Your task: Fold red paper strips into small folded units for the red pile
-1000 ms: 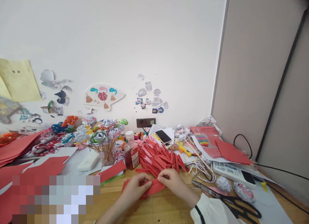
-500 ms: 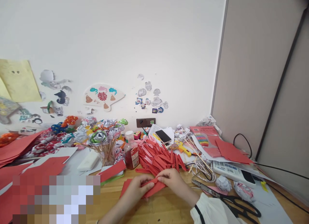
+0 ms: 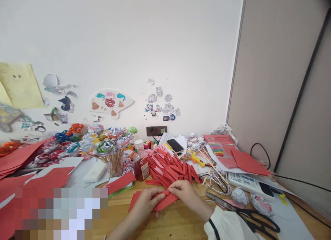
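Note:
Both my hands work on one red paper piece [image 3: 165, 200] lying on the wooden table [image 3: 178, 222] near its front edge. My left hand [image 3: 147, 202] presses and pinches the paper's left part, fingers closed on it. My right hand [image 3: 184, 191] pinches the upper right fold, a white sleeve [image 3: 224, 226] behind the wrist. Just behind the hands lies a heap of folded red paper strips [image 3: 170, 164].
A red glue bottle [image 3: 141, 164] and a cup of paper flowers on sticks [image 3: 111, 148] stand at left. A phone [image 3: 175, 145], a yellow glue gun [image 3: 196, 159], wooden sticks, scissors [image 3: 248, 216] and red sheets [image 3: 245, 160] lie at right. Cables run along the right wall.
My hands have drawn closer together on the red paper, and its fold has been raised and pressed between the fingertips.

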`<state>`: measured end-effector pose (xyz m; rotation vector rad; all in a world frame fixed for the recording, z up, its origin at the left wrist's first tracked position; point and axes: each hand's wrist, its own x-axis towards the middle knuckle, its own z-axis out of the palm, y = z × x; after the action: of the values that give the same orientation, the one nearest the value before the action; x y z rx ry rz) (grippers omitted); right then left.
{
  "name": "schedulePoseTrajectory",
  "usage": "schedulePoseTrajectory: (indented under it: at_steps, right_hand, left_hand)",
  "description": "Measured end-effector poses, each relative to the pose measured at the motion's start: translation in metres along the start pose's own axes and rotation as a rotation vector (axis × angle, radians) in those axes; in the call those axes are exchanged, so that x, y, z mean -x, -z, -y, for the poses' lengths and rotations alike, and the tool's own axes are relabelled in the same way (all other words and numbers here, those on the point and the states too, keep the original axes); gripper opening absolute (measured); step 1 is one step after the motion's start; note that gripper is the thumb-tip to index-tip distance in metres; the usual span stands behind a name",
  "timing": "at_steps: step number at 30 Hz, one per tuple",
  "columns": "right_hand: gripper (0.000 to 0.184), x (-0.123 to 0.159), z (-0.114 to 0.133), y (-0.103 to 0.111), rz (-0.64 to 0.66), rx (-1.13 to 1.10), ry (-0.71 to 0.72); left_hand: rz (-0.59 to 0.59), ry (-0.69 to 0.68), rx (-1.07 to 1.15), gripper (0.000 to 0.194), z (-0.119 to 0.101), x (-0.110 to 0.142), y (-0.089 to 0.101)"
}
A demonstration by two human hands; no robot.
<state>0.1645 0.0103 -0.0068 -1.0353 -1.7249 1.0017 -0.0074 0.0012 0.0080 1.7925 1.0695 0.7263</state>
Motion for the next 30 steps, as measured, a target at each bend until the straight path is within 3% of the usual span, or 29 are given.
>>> schedulePoseTrajectory:
  at_steps: [10, 15, 20, 30]
  right_hand:
    - [0.017, 0.003, 0.004, -0.006, -0.024, 0.03, 0.037]
    - [0.014, 0.005, 0.005, -0.012, 0.036, -0.04, 0.016]
    - [0.005, 0.004, 0.005, -0.013, -0.011, 0.06, 0.029]
    - [0.015, 0.005, 0.006, -0.01, 0.011, 0.158, 0.065]
  left_hand:
    - [-0.039, 0.004, -0.024, 0.04, 0.003, -0.001, -0.001]
    - [-0.06, 0.029, -0.027, 0.041, 0.008, -0.002, -0.004]
    - [-0.061, 0.036, -0.044, 0.042, 0.006, -0.001, -0.006]
    - [-0.07, 0.017, -0.038, 0.036, 0.0, 0.001, -0.008]
